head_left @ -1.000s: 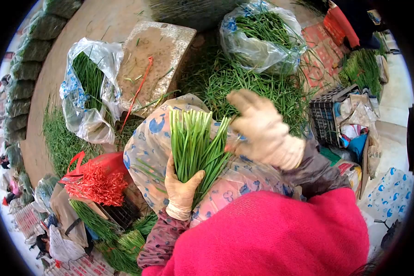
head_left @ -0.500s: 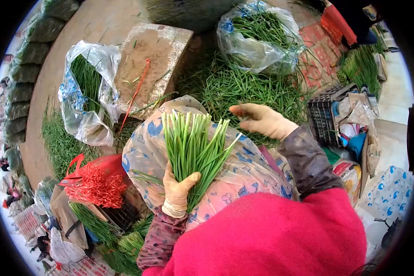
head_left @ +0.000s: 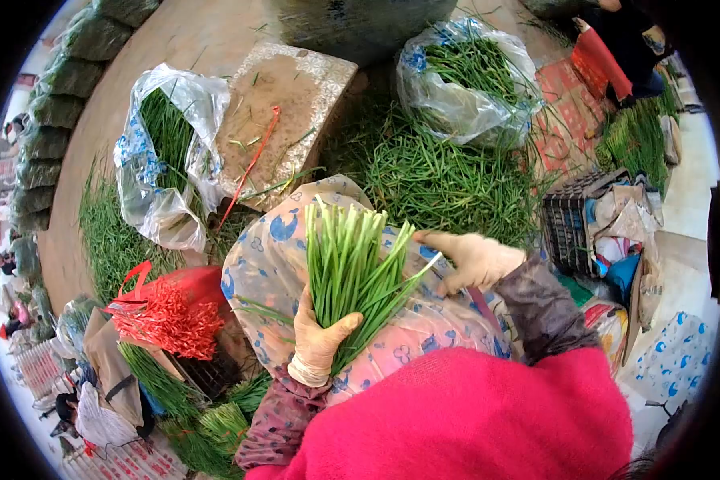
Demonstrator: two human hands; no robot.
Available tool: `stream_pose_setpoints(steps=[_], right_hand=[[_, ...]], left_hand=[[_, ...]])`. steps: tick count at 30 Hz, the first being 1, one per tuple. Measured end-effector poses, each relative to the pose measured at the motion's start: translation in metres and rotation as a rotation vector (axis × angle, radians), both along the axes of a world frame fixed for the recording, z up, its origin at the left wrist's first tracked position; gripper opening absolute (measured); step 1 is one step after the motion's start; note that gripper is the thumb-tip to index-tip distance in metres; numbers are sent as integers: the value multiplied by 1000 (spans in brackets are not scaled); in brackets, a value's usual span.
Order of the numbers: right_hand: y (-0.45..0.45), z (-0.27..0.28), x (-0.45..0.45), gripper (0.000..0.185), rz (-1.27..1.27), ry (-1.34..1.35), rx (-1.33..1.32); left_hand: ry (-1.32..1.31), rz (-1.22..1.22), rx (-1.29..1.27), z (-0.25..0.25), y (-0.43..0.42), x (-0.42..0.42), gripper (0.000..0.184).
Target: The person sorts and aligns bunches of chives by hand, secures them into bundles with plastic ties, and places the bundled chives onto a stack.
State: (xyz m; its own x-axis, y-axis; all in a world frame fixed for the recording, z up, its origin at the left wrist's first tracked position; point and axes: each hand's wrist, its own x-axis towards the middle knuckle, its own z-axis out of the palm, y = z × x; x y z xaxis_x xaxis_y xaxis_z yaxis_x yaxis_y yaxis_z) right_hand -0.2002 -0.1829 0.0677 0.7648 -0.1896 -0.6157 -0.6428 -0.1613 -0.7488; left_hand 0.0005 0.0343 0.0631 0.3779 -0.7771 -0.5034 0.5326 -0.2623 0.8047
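Observation:
My left hand, in a pale glove, is closed around the lower part of a bunch of garlic chives, thumb across the front. The bunch stands over my lap with its pale cut ends upward. A few stalks splay out to the right. Close by that side is my gloved right hand, thumb and fingers apart, with the tip of one stray stalk between them. Whether it touches the stalk I cannot tell. A plastic cover with blue prints lies over my lap beneath the bunch.
A loose heap of chives lies ahead, with a plastic bag of chives behind it. Left are another bag, a dirty board with a red tie, and red ties. A black crate stands right.
My right hand has moved down and closer to the right edge of the bunch. My left hand still grips the chives. The whole view has shifted slightly.

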Motion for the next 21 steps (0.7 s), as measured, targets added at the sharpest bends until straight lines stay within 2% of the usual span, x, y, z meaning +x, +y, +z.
stream_pose_setpoints(steps=[1, 3, 4, 5, 7, 9, 11, 13, 15, 16, 18, 20, 21], right_hand=[[1, 16, 13, 101, 34, 161, 92], [5, -7, 23, 112, -60, 143, 405], [10, -13, 29, 112, -47, 138, 395], [18, -18, 34, 120, -230, -180, 608], [25, -30, 46, 127, -382, -498, 813], [27, -39, 57, 137, -370, -688, 581], [29, -34, 67, 138, -346, -775, 560], [38, -25, 74, 138, -495, -756, 625], [43, -14, 78, 139, -561, -791, 707], [45, -17, 77, 138, -621, -802, 741], [45, -15, 79, 123, -738, -797, 714], [40, -21, 83, 103, -756, -759, 656], [36, -19, 82, 92, -720, -669, 748]], left_hand=[[-16, -10, -19, 2, -1, -1, 77], [-32, -59, -12, 1, 3, -1, 83], [-63, -67, -63, 1, 3, -3, 85], [-96, -73, -116, 2, 3, -4, 88], [-209, -96, -118, 0, 6, -2, 91], [-1020, -361, -59, 6, 6, 1, 91], [-1095, -362, -55, 10, 3, -2, 94], [-1230, -433, -8, 9, 2, -4, 98], [-1194, -462, 51, 10, 4, -8, 99], [-1192, -521, 121, 15, 3, -9, 97], [-1172, -644, 203, 19, -3, -9, 91], [-1242, -647, 123, 14, -3, -7, 92], [-1192, -641, 58, 12, -2, -4, 94]])
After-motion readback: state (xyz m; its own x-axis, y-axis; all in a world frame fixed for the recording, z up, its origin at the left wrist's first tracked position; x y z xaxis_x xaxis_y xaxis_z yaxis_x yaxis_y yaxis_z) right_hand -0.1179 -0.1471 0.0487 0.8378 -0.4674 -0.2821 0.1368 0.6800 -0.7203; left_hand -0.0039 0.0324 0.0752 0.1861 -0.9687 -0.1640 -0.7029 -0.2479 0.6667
